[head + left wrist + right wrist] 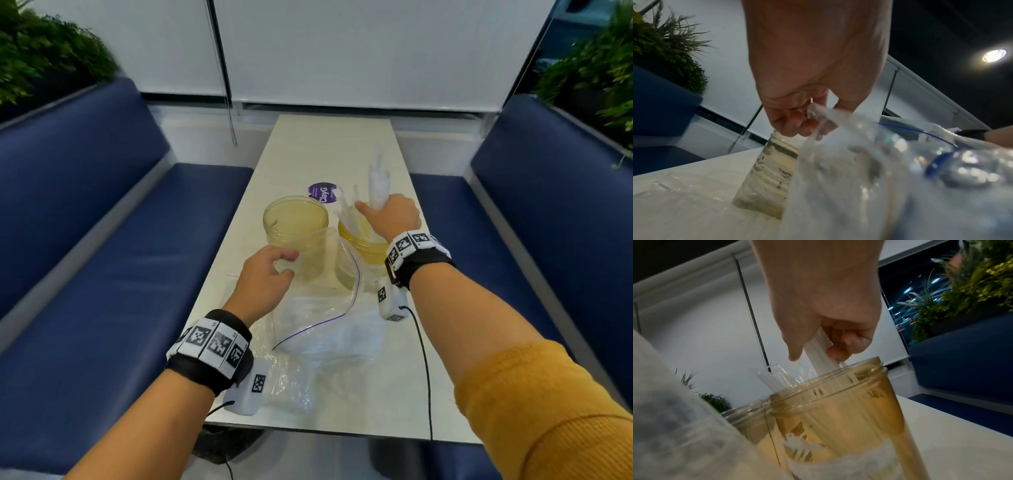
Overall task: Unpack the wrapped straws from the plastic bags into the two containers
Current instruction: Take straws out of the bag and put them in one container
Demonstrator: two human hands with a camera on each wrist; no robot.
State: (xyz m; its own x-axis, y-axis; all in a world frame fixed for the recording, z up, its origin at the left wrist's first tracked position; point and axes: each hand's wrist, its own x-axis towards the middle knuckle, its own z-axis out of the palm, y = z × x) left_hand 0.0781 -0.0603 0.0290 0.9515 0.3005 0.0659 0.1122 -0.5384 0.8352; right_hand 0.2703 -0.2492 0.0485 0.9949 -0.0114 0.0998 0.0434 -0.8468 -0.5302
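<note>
Two yellowish clear jars stand mid-table, the left jar point(294, 233) point(772, 170) with no straws showing in it, the right jar point(366, 246) point(838, 402) with several wrapped straws point(346, 212) leaning in it. My right hand point(376, 209) point(828, 344) grips a bundle of wrapped straws point(378, 181) point(818, 356) upright, lower ends inside the right jar. My left hand point(289, 263) point(807, 123), just before the left jar, pinches the rim of a clear zip bag point(318, 308) point(859, 178) with a blue seal line.
A second crumpled clear bag point(294, 383) lies near the table's point(308, 147) front edge. A purple round label point(323, 193) lies behind the jars. Blue benches point(102, 240) flank the narrow table; plants stand behind them. A cable runs from my right wrist.
</note>
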